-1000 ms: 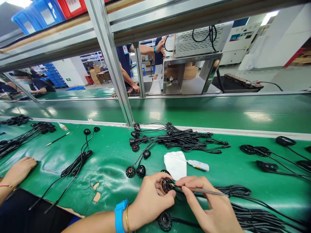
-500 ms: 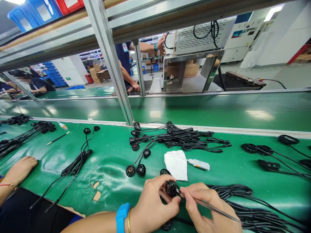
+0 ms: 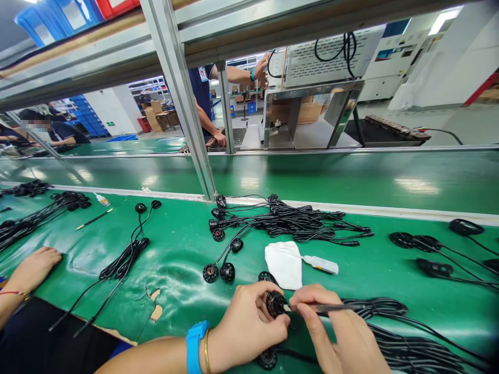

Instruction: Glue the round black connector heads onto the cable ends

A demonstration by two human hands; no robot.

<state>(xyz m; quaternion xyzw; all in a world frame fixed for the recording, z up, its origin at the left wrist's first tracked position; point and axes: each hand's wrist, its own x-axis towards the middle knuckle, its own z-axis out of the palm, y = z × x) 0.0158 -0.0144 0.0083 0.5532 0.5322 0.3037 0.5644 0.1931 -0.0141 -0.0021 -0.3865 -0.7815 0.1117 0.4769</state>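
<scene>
The left hand (image 3: 245, 327), with a blue wristband (image 3: 196, 347) and a gold bangle (image 3: 207, 358), pinches a round black motor (image 3: 276, 304) between thumb and fingers, low on the green conveyor belt (image 3: 175, 270). The right hand (image 3: 335, 332) is closed narrowly around pointed metal tweezers (image 3: 323, 308), whose tip touches the motor's face. That face looks dark and ribbed, but finer detail is too small to tell.

Another black motor (image 3: 267, 358) lies just below the hands, and a black disc (image 3: 267, 277) sits just above them. Close by are a white cloth (image 3: 284, 265) and a white plastic bottle (image 3: 320, 265), lying side by side. A coil of black cable (image 3: 374, 307) lies to the right of the hands. Farther up the belt sits a tangled bundle of black motor cables (image 3: 280, 223), with two motors (image 3: 211, 272) on leads in front of it. At the far left, a co-worker's hand (image 3: 35, 269) with a red string bracelet rests on the belt, well apart from the motor.
</scene>
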